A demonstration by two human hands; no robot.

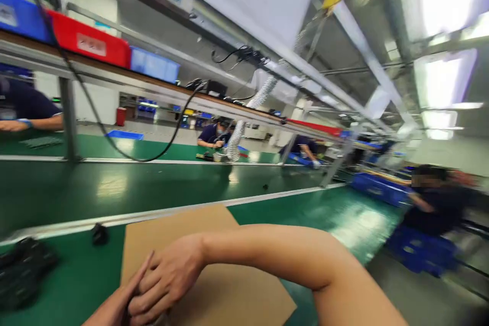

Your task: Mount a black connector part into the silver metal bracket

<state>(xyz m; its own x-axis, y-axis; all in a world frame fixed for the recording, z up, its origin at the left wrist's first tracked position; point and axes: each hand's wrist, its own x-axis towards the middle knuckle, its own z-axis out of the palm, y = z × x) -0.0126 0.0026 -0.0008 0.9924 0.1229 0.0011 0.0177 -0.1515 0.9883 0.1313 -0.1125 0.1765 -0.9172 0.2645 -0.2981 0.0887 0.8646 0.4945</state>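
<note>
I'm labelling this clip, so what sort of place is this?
Probably a factory assembly line: a long green workbench, coloured storage bins on an overhead shelf, and other people seated at stations along it.

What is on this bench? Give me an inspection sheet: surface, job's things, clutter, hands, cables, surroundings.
Surface: glossy green bench top.
Job's things: flat brown cardboard sheet lying under both hands.
Clutter: small black part; blurred pile of black parts at the left edge.
Hands: right hand laid over left hand; nothing visibly held.
Cables: black cable sagging from the overhead shelf.
Surroundings: red plastic bin, blue plastic bins, seated co-workers.
</note>
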